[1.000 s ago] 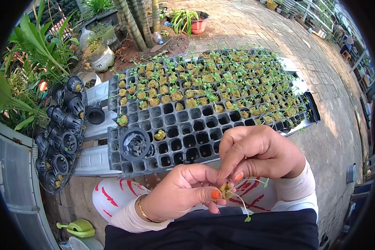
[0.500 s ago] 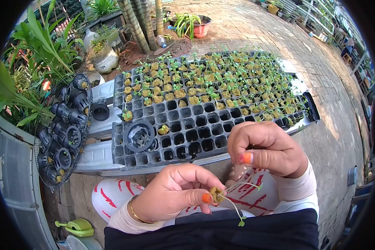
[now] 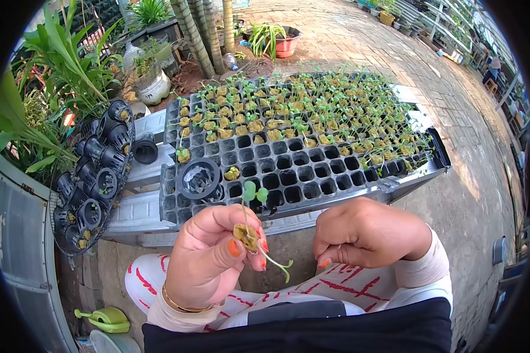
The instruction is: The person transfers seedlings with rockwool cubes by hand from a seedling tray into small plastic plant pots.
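Observation:
My left hand (image 3: 218,259) pinches a small brownish plug (image 3: 245,236) with seedlings; one stem rises to two round leaves, another hangs down to the right. To its right, my right hand (image 3: 371,232) is closed with the fingers curled under; anything inside is hidden. Beyond both hands lies a black seedling tray (image 3: 288,178), its far rows full of sprouted plugs and its near cells mostly empty. A black net cup (image 3: 199,179) sits on the tray's near left part, with a lone sprouted plug (image 3: 232,173) to its right.
A wire basket (image 3: 129,167) of black net cups stands at the left, beside another black cup (image 3: 145,150) on the metal bench (image 3: 132,213). A green watering can (image 3: 109,319) is at the lower left. Potted plants and a red pot (image 3: 286,45) stand behind the tray.
My left hand has raised the plug and turned it, so one seedling now points up. My right hand has moved lower and turned over, its fingers now curled downward.

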`<state>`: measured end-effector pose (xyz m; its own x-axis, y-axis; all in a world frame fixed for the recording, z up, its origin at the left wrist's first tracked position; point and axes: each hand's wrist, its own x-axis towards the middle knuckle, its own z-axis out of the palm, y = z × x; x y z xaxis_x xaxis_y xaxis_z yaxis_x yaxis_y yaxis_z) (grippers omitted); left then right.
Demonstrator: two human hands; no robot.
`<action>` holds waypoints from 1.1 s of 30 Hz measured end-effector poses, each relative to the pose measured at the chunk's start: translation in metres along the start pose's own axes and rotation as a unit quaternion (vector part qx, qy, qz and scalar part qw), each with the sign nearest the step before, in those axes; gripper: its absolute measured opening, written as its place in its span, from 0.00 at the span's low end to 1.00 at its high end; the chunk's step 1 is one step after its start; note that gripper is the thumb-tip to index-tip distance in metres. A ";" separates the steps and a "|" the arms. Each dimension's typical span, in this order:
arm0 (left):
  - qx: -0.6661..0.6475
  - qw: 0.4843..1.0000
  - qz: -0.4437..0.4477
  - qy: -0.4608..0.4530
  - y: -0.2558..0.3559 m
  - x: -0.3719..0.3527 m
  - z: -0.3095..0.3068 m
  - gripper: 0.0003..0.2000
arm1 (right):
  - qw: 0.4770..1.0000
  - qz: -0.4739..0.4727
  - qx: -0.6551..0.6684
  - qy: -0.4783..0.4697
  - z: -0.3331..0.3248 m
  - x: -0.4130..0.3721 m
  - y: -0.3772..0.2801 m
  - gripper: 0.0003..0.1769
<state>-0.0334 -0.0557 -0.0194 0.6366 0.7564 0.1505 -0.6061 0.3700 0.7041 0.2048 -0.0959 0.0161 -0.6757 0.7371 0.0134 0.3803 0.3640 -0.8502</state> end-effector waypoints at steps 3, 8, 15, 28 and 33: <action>-0.003 1.000 -0.016 0.016 0.000 -0.003 0.002 0.12 | 0.995 -0.036 -0.015 0.088 0.008 0.004 0.004 0.08; -0.017 0.998 -0.053 0.011 -0.002 -0.002 0.003 0.13 | 0.984 -0.009 0.033 0.173 0.007 0.009 -0.005 0.09; -0.062 0.992 -0.096 0.044 -0.013 -0.002 0.005 0.12 | 0.960 -0.033 0.109 0.255 0.015 0.018 0.002 0.11; -0.179 0.977 -0.102 0.050 -0.018 0.007 0.004 0.15 | 0.916 -0.055 0.274 0.289 0.021 0.039 0.001 0.15; -0.166 0.981 -0.102 0.027 -0.019 0.008 0.002 0.13 | 0.925 -0.038 0.248 0.285 0.022 0.043 0.001 0.18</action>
<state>-0.0164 -0.0575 -0.0301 0.7395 0.6730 -0.0126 -0.5967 0.6641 0.4505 0.1616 -0.0763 0.0044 -0.1925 0.9521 0.2377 -0.0870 0.2247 -0.9705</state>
